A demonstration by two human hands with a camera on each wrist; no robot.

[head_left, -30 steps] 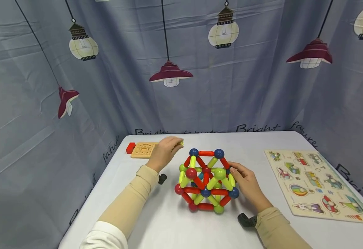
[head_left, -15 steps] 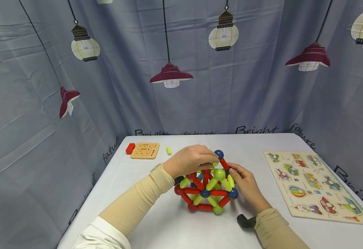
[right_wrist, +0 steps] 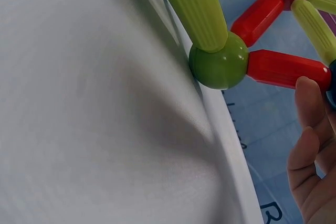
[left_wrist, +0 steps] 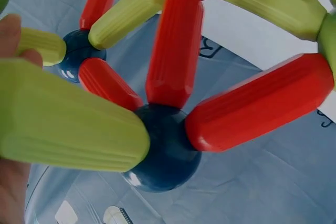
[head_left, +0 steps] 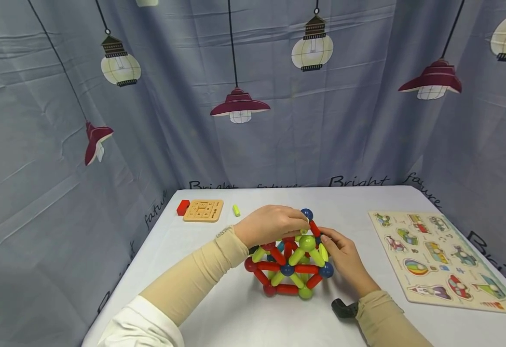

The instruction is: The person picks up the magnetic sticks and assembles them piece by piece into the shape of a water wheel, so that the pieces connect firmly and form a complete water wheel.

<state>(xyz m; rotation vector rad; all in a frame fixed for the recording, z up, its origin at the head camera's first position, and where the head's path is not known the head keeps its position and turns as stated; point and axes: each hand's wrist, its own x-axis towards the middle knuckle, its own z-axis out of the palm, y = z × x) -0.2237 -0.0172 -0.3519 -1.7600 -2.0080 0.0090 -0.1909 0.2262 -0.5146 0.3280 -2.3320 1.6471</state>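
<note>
A structure of red and yellow-green rods joined by blue, red and green balls [head_left: 288, 268] stands on the white table [head_left: 218, 308]. My left hand [head_left: 298, 226] lies over its top, fingers curled round a yellow-green rod [left_wrist: 68, 121] that meets a blue ball [left_wrist: 163, 153]. My right hand [head_left: 324, 242] holds the structure's right side between thumb and fingers. In the right wrist view its fingers [right_wrist: 314, 129] touch the end of a red rod [right_wrist: 287, 69] beside a green ball [right_wrist: 219, 66]. One blue ball [head_left: 307, 213] sticks up past the left hand.
A loose yellow-green rod [head_left: 236, 210] lies at the back left, near a wooden tile board [head_left: 203, 210] and a red block [head_left: 183, 207]. A wooden picture puzzle [head_left: 439, 260] lies at the right. A lamp-printed curtain [head_left: 253, 96] hangs behind the table.
My left hand left the loose yellow-green rod on the table at the back and came right onto the structure's top, where it now grips. The right hand has stayed on the right side.
</note>
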